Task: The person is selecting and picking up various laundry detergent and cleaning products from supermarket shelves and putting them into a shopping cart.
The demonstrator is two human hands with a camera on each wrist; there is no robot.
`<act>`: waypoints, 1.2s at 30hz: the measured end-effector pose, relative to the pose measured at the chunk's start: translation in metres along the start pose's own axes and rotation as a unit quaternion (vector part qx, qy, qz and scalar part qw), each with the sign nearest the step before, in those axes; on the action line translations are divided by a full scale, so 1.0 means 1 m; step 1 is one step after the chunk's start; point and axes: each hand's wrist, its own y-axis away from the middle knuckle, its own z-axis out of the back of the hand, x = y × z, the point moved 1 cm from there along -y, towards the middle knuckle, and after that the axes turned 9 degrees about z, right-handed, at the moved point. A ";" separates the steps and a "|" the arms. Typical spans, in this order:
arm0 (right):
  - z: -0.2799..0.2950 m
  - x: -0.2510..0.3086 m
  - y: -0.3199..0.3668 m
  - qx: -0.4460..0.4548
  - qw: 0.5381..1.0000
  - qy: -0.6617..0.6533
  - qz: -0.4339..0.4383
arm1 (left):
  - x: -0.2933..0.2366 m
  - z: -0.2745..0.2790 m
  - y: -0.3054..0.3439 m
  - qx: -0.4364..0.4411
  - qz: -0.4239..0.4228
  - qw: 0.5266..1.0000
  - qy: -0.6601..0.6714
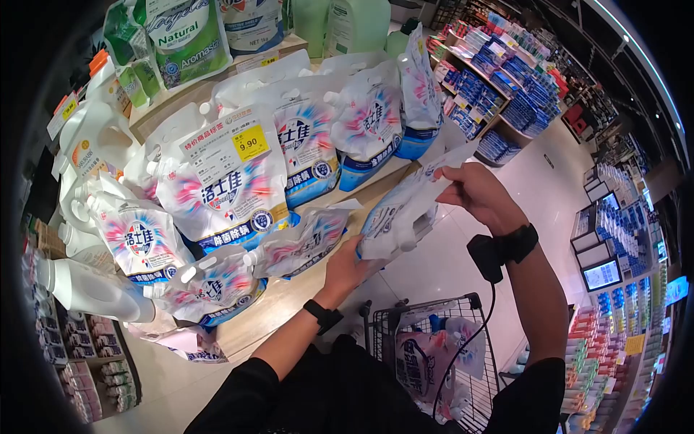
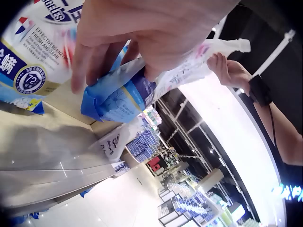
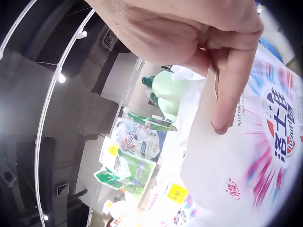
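A white laundry detergent pouch (image 1: 405, 192) with a blue base and a spout is held tilted between both hands, off the shelf. My left hand (image 1: 344, 272) grips its lower end; in the left wrist view the fingers curl over the blue base (image 2: 116, 101). With thumb and fingers, my right hand (image 1: 473, 194) pinches the pouch's top edge, seen close up in the right wrist view, where the printed front (image 3: 265, 156) faces the camera. Similar pouches (image 1: 311, 239) lie on the wooden display right beside my left hand.
Rows of upright pouches (image 1: 307, 137) stand behind, one under a price sign (image 1: 224, 145). White jugs (image 1: 94, 289) are at the left. Below me is a shopping cart (image 1: 473, 307) with a pink pouch (image 1: 419, 362) inside. Stocked shelves (image 1: 499, 79) line the far aisle.
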 end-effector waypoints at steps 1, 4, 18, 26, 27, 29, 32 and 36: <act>-0.004 -0.004 -0.012 -0.001 0.999 -0.032 -0.020 | 0.010 0.005 -0.008 0.004 0.004 0.998 0.070; -0.025 -0.030 -0.055 0.019 0.995 -0.092 -0.040 | 0.045 0.018 -0.017 0.013 0.067 0.992 0.108; 0.033 -0.071 -0.174 0.093 0.943 -0.288 -0.142 | 0.018 -0.028 0.043 0.123 0.170 0.978 0.012; 0.056 -0.052 -0.014 0.042 0.938 -0.344 -0.014 | 0.004 -0.062 0.077 0.214 0.070 0.974 0.036; 0.065 -0.071 0.016 0.052 0.921 -0.386 -0.007 | 0.005 -0.068 0.081 0.255 0.060 0.964 0.037; 0.056 -0.106 0.092 0.028 0.902 -0.429 0.037 | 0.005 -0.082 0.093 0.332 0.033 0.942 0.039; 0.028 -0.182 0.187 -0.079 0.920 -0.385 0.005 | -0.002 -0.103 0.096 0.416 -0.042 0.907 0.046; -0.005 -0.289 0.304 -0.315 0.906 -0.260 -0.113 | -0.006 -0.134 0.136 0.487 -0.215 0.846 -0.001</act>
